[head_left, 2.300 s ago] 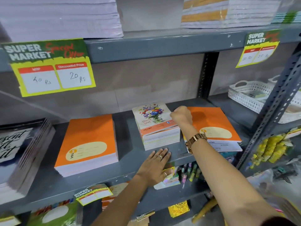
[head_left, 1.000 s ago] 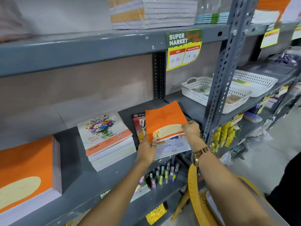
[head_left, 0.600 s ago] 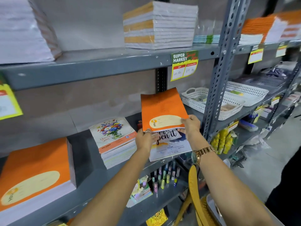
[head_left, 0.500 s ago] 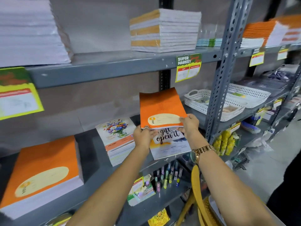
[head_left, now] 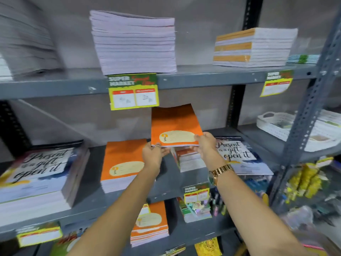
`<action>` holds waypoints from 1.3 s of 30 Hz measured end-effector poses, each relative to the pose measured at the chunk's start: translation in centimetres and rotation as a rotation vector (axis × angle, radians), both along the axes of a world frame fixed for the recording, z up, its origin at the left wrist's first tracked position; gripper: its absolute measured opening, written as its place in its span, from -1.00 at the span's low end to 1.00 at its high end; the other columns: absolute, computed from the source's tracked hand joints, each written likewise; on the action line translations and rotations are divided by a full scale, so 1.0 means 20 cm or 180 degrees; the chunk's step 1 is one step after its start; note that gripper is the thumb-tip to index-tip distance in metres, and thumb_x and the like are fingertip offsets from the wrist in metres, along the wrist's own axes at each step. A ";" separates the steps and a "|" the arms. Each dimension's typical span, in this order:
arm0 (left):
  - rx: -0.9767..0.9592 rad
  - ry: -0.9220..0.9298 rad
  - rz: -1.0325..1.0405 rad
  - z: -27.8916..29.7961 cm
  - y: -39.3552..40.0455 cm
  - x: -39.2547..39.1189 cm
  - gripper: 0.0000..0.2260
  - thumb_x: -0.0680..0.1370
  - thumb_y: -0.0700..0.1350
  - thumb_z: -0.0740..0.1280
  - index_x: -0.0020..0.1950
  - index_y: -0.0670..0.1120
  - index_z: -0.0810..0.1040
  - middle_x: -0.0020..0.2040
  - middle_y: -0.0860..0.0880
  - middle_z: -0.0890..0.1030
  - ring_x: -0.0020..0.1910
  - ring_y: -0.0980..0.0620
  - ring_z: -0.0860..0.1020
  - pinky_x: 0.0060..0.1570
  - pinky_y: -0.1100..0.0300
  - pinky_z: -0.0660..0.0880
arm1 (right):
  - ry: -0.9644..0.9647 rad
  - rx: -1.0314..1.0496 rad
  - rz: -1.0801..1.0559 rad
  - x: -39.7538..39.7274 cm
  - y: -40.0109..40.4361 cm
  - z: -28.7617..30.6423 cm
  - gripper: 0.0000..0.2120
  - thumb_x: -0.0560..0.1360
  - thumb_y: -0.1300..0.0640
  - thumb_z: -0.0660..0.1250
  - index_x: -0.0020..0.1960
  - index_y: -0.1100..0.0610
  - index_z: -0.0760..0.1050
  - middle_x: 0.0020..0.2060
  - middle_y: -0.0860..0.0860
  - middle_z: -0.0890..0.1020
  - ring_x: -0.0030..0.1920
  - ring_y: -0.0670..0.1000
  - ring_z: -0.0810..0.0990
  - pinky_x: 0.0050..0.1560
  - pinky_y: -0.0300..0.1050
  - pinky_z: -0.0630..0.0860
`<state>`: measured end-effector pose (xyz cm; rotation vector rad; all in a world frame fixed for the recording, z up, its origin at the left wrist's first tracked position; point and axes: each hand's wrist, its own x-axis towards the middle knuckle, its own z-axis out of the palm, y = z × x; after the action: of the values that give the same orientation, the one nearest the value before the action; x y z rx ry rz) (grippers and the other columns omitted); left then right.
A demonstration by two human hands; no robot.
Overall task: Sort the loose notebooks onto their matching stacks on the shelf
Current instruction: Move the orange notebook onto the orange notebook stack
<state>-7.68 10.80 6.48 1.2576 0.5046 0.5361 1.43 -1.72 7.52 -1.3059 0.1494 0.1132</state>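
Observation:
Both hands hold a thin bundle of orange notebooks (head_left: 173, 121) in the air above the middle shelf (head_left: 92, 198). My left hand (head_left: 154, 155) grips its lower left corner and my right hand (head_left: 205, 144) grips its lower right corner. An orange stack (head_left: 120, 161) with the same cover lies just left of and below the held bundle. The flower-cover stack (head_left: 188, 157) sits under my hands, mostly hidden. A "Present is a gift, open it" notebook (head_left: 238, 154) lies to the right, and a tall stack of the same title (head_left: 36, 174) stands at the far left.
The upper shelf carries white page-edge stacks (head_left: 134, 43) and an orange-banded stack (head_left: 252, 47), with a price tag (head_left: 132, 91) hanging just above the held bundle. A grey upright post (head_left: 302, 130) and white baskets (head_left: 276, 124) stand at the right. More orange notebooks (head_left: 149, 222) lie on the lower shelf.
The orange bundle has been lifted off the "open it" notebook and carried left, over the flower stack toward the orange stack. My view has swung left.

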 end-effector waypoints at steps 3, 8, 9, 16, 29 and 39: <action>-0.0141 0.0045 0.0188 -0.02 0.19 -0.12 -0.90 0.61 -0.29 0.13 0.10 -0.24 0.39 0.07 -0.27 0.58 -0.16 -0.15 0.62 -0.05 0.09 0.54 | 0.0103 0.0068 0.0321 -0.10 0.21 -0.01 -0.84 0.55 0.36 0.23 0.05 0.15 0.36 -0.02 0.17 0.49 -0.10 0.14 0.52 -0.42 -0.07 0.53; -0.0037 0.0229 0.0497 -0.11 0.48 -0.29 -0.93 0.60 -0.33 0.12 0.05 -0.24 0.35 -0.01 -0.26 0.54 -0.18 -0.22 0.62 -0.34 0.18 0.63 | 0.0474 0.0214 0.0877 -0.25 0.46 -0.07 -0.91 0.55 0.39 0.21 -0.07 0.25 0.45 0.22 0.28 0.49 0.16 0.28 0.51 -0.11 0.06 0.53; 0.0025 0.0265 0.0533 -0.14 0.54 -0.31 -0.93 0.60 -0.34 0.12 0.04 -0.24 0.36 -0.01 -0.28 0.53 -0.23 -0.22 0.64 -0.38 0.20 0.62 | 0.0591 0.0279 0.0956 -0.27 0.50 -0.09 -0.87 0.55 0.41 0.21 0.05 0.28 0.45 0.28 0.29 0.45 0.22 0.31 0.48 -0.06 0.06 0.52; -0.0492 0.0688 0.0466 -0.25 0.67 -0.36 -0.91 0.59 -0.42 0.06 0.00 -0.30 0.32 0.15 -0.41 0.48 0.09 -0.44 0.52 0.23 -0.26 0.41 | 0.0762 -0.0294 0.1019 -0.29 0.68 -0.25 -0.53 0.48 0.48 0.28 0.36 0.41 0.26 0.32 0.32 0.39 0.14 0.32 0.53 0.03 0.06 0.57; 0.2026 0.1572 0.0948 -0.23 0.54 -0.36 -0.86 0.53 -0.15 0.32 -0.01 -0.21 0.44 -0.11 -0.25 0.62 -0.21 -0.24 0.61 -0.16 -0.03 0.59 | -0.1399 -0.3492 0.0102 -0.27 0.53 -0.16 -0.72 0.49 0.21 0.31 0.20 0.14 0.52 0.12 0.10 0.63 0.14 0.13 0.57 -0.07 -0.13 0.50; 0.2948 0.0665 -0.0152 -0.22 0.00 -0.04 -0.84 0.58 -0.14 0.23 0.05 -0.19 0.52 -0.04 -0.18 0.65 -0.07 -0.13 0.60 -0.11 0.03 0.55 | -0.1810 -0.4716 -0.0525 -0.03 -0.07 -0.24 -0.64 0.48 0.17 0.25 0.28 0.10 0.45 0.27 0.04 0.51 0.25 0.10 0.41 0.22 0.01 0.32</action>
<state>-8.45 10.84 2.12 2.2203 0.4009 0.6244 0.82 -3.10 2.72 -2.7193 -0.2082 -0.6324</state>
